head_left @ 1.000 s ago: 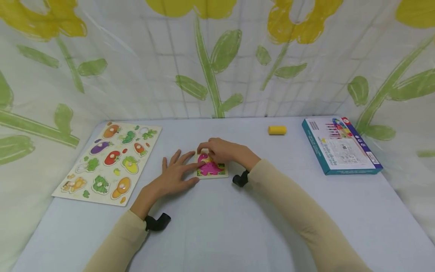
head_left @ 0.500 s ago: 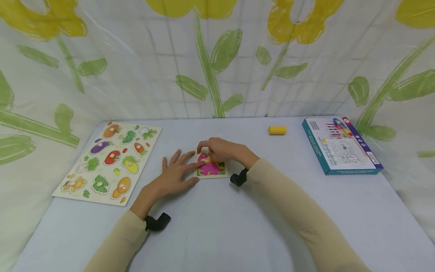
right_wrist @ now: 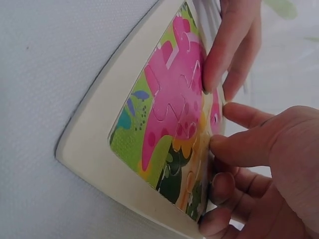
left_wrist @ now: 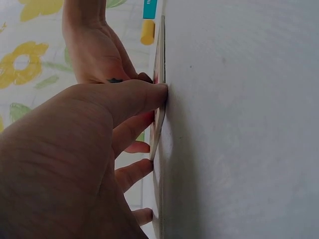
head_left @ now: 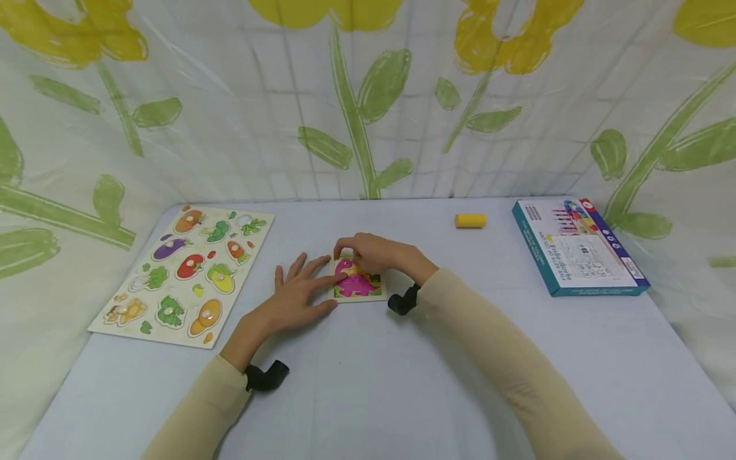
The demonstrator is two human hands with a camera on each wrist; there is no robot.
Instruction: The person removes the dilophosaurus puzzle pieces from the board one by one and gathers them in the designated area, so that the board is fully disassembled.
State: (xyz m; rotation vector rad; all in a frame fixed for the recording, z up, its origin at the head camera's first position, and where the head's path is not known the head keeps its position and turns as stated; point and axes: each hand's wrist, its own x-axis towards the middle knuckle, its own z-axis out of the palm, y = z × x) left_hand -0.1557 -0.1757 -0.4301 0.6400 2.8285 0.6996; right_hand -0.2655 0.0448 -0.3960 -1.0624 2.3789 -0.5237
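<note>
A small wooden dinosaur puzzle (head_left: pixel 355 289) lies mid-table, its pink dinosaur on green ground framed by a pale border; the right wrist view shows the puzzle (right_wrist: pixel 172 107) close up. My left hand (head_left: pixel 290 300) has its fingers spread at the left side, the index fingertip on the dinosaur and the thumb at the near left corner. Over the far edge, my right hand (head_left: pixel 376 252) has bent fingers. In the right wrist view, the right hand (right_wrist: pixel 284 154) lays its thumb on the picture, with other fingers curled at the edge. Its palm hides part of the puzzle from above.
On the left lies a large vegetable puzzle board (head_left: pixel 198 255). A yellow cylinder (head_left: pixel 469 221) rests at the back, right of centre. Farther right is a teal-edged box (head_left: pixel 581 249). Behind the table hangs a flower-patterned sheet (head_left: pixel 230 128).
The right wrist has shifted very slightly to the left, its fingers staying at the puzzle's far edge. Left hand and puzzle look unchanged.
</note>
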